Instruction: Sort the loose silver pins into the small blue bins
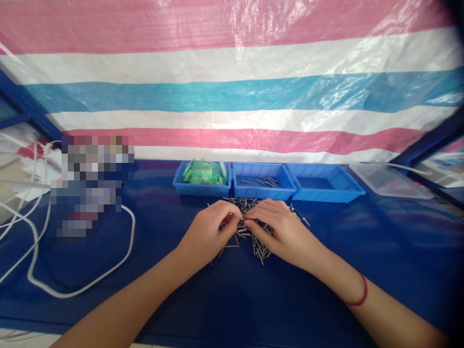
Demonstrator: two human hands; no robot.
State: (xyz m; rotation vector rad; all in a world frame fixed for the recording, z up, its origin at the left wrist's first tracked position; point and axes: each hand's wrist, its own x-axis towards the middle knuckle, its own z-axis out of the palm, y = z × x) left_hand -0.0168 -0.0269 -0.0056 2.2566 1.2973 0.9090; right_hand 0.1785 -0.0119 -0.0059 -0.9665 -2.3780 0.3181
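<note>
A pile of thin metal pins (261, 249), like nails or rivets, lies on the blue tabletop beneath both hands. My left hand (213, 223) is closed in a pinch over the pile's left side. My right hand (281, 227) pinches from the other side, so the fingertips of the two hands almost meet above the pile. Whatever sits between the fingertips is too small and too hidden to name. Behind the hands, the middle blue bin (264, 193) holds several loose pins (270, 181).
Green plastic packets (205, 171) fill the left bin (202, 189); the right bin (328, 195) stands beside the middle one. A clear plastic lid (391, 181) lies at the back right. White cable (132, 227) loops across the left side. A striped sheet (232, 96) hangs behind.
</note>
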